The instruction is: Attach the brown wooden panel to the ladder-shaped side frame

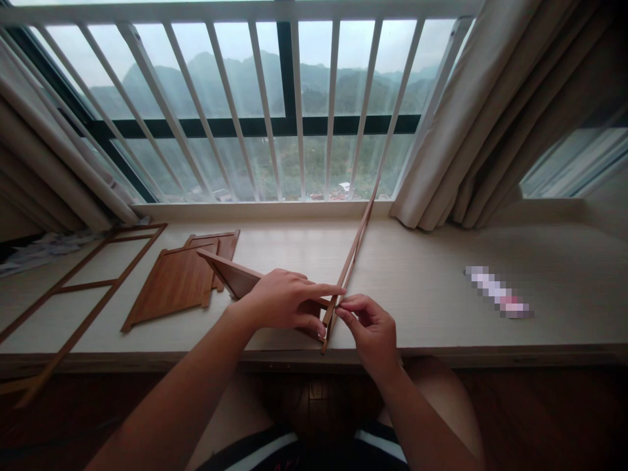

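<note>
Ledge, broad and pale, stretches below a white railing, its front edge right before the person's legs. Near that edge, the lower end of a narrow wooden frame reaches the rim; its far end slants up to the railing. Room for moving is widest to the right, between this frame and one blurred object; a smaller stretch lies behind the hands, toward the railing.

The left hand's fingers grasp the frame where a tilted board meets it, index finger stretched across the wood. The right hand's thumb and index finger nearly meet at the frame's other side; whether they pinch anything I cannot tell.

Counted: one board at the hands, two overlapping panels lying just left of it, and one ladder-shaped frame farther left, with at least three crossbars, running past the front edge. Papers lie at the far left, too many to count. Two curtains flank the railing.
</note>
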The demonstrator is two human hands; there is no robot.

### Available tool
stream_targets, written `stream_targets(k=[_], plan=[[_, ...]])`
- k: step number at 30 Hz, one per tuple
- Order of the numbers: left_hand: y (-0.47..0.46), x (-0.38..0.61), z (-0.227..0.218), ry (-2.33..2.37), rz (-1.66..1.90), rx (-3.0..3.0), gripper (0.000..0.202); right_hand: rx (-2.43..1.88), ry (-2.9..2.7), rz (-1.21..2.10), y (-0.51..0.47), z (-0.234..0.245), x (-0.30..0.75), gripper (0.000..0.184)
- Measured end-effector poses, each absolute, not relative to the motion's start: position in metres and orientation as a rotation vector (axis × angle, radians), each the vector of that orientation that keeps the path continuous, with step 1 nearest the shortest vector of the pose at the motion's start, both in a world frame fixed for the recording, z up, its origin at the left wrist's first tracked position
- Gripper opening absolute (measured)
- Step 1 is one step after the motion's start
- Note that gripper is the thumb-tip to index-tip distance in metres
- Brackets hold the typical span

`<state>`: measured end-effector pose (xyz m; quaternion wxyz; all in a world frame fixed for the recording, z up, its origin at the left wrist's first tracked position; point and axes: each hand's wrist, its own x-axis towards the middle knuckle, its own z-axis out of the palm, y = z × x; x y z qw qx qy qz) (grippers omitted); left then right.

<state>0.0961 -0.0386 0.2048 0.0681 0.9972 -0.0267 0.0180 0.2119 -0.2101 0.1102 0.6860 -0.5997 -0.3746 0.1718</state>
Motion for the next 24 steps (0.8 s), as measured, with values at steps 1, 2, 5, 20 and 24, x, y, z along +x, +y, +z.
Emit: stream_targets(k=[1, 2, 5, 20, 24], plan=[[-0.038, 0.096, 0.205, -0.083, 0.052, 3.005, 0.075, -1.365, -0.881, 0.358, -0.211, 0.112, 0.213, 0.015], [-0.038, 0.096, 0.204, -0.086, 0.049, 3.006, 0.076, -1.389, -0.93, 0.325, -0.211, 0.115, 0.214, 0.014], [-0.038, 0.096, 0.204, -0.099, 0.054, 3.006, 0.077, -1.451, -1.052, 0.225, -0.213, 0.122, 0.217, 0.013], [-0.042, 0.095, 0.206, -0.068, 0.111, 3.04, 0.068, -1.585, -1.24, 0.156, -0.221, 0.137, 0.221, 0.012], [-0.042, 0.094, 0.205, -0.071, 0.133, 3.045, 0.067, -1.584, -1.251, 0.087, -0.222, 0.138, 0.22, 0.014]])
